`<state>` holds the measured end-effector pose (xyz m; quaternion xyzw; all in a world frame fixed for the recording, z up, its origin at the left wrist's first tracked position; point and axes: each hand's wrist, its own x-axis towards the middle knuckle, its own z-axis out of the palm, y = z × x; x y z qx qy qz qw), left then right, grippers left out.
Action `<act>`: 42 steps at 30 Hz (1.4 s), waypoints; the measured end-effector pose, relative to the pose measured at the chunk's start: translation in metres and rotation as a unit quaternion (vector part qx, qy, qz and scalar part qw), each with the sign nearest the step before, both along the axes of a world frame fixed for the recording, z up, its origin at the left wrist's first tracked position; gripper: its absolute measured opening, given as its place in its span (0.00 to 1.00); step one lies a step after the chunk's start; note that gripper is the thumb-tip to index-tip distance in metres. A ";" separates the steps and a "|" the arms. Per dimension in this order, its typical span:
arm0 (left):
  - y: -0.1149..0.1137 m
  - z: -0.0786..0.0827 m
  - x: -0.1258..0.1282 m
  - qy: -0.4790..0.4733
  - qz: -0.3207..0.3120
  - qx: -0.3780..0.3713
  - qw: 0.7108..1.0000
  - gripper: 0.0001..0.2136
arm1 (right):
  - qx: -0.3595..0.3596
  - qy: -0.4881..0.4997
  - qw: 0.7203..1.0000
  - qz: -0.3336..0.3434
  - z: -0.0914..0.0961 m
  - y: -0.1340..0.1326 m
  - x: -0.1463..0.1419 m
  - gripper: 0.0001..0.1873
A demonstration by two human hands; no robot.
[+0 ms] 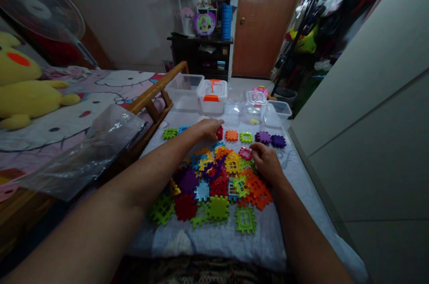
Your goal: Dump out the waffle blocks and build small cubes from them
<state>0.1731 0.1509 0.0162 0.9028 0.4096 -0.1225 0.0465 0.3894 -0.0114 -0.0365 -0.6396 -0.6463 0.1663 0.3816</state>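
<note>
My left hand [210,129] reaches to the row of small stacks, fingers and thumb closed about a red interlocking tile [219,132], partly hidden by the hand. Over the right side of the pile, my right hand [266,161] pinches the edge of a pink window tile [245,153]. Below both hands spreads a loose heap of notched plastic tiles, among them a yellow window tile [232,163], a purple tile [187,181] and a green tile [218,208]. The row holds an orange tile [231,135], a lime window tile [246,137] and purple tiles [262,137].
Behind the row stand a clear bin [185,92], a lidded box with orange clasps [212,96] and small clear containers [256,98]. A wooden bed rail [157,89] borders the left; a pale cabinet [362,110] borders the right. A plastic bag [97,150] lies over the rail.
</note>
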 end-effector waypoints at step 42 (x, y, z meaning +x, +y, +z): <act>-0.133 -0.066 -0.182 -0.385 0.283 0.014 0.878 0.30 | -0.035 -0.030 0.983 0.179 0.005 -0.010 -0.022 0.17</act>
